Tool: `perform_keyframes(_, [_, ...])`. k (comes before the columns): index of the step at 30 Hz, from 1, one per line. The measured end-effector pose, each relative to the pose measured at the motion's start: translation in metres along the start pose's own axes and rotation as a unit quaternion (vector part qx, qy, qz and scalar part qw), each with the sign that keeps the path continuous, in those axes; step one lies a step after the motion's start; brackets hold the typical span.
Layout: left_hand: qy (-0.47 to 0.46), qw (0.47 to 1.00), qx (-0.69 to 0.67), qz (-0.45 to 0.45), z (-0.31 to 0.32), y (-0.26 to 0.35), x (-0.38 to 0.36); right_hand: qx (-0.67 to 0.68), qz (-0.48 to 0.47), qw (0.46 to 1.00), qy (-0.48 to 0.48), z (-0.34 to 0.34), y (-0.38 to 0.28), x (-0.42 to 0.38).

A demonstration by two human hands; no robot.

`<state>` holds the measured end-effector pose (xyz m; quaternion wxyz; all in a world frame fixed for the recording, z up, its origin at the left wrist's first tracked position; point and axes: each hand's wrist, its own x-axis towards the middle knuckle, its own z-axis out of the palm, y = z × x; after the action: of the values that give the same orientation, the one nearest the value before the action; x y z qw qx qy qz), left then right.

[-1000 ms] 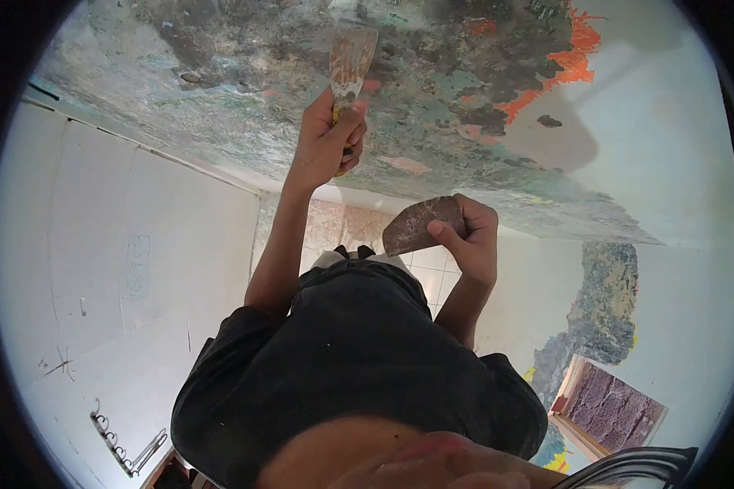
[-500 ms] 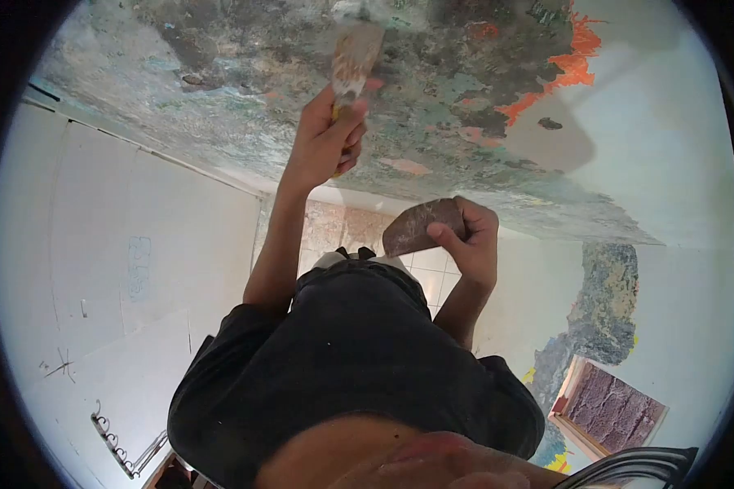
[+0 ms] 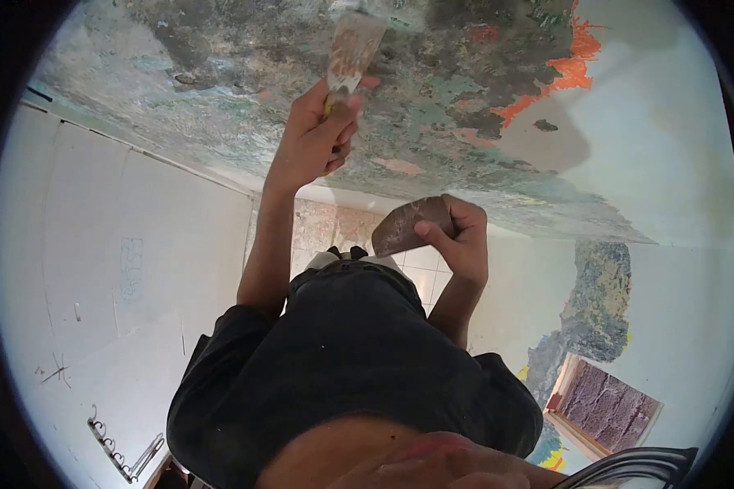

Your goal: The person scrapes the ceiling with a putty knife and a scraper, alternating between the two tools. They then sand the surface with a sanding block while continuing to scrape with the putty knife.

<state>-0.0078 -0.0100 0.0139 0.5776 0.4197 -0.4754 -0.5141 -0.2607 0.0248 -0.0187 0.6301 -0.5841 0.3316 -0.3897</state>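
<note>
The wooden-brown, white-smeared blade of a scraper [image 3: 357, 50] lies over the patchy grey-green wall [image 3: 253, 81]; whether its edge touches the surface is unclear. Wrapped round its yellowish handle is my left hand [image 3: 314, 134], thumb along the top. My right hand [image 3: 465, 240] pinches a dark brown, slightly curved flat piece [image 3: 412, 226] with pale scuffs, thumb on its face and fingers behind. This piece is held lower, in front of my body and away from the wall.
Orange edging [image 3: 575, 69] borders pale paint on the wall's right part. A white panelled surface [image 3: 163, 244] with a hook rack [image 3: 110, 448] is on the left. At lower right is a framed opening [image 3: 607, 403]. Floor tiles [image 3: 420, 269] show below my hands.
The view has shifted slightly. Both hands appear a little further left, still holding the same items; the scraper blade looks sharper than before.
</note>
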Motion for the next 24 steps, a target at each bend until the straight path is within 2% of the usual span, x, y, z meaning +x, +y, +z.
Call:
perform_keyframes(4, [0.001,1.0,0.025,-0.004,-0.008,-0.001,-0.001,-0.03,-0.018,0.999,0.007,-0.009,0.006,0.0])
perform_keyframes(7, [0.011,0.999,0.041,-0.006,-0.003,0.002,-0.002,0.004,0.012,0.999,0.033,-0.004,0.004,0.001])
perform_keyframes(10, [0.004,0.999,0.05,-0.015,-0.008,0.003,-0.001,-0.024,-0.017,1.0,0.0,-0.008,0.002,-0.003])
perform_keyframes(13, [0.003,0.998,0.066,-0.019,-0.003,0.006,-0.003,-0.016,0.012,1.0,0.012,-0.007,0.012,0.002])
perform_keyframes(15, [0.015,0.997,0.08,-0.016,-0.006,0.004,-0.002,-0.01,-0.001,1.0,0.003,-0.001,0.003,0.004])
perform_keyframes(18, [-0.017,0.998,0.06,-0.002,-0.013,0.006,-0.001,-0.025,-0.029,0.999,-0.002,0.0,0.003,0.004])
perform_keyframes(22, [-0.005,0.999,0.05,-0.014,-0.006,0.01,0.0,-0.072,-0.028,0.997,-0.009,-0.003,0.015,0.004])
perform_keyframes(24, [-0.004,0.999,0.042,-0.017,-0.016,0.007,-0.005,-0.046,-0.031,0.998,-0.022,-0.007,0.01,-0.003])
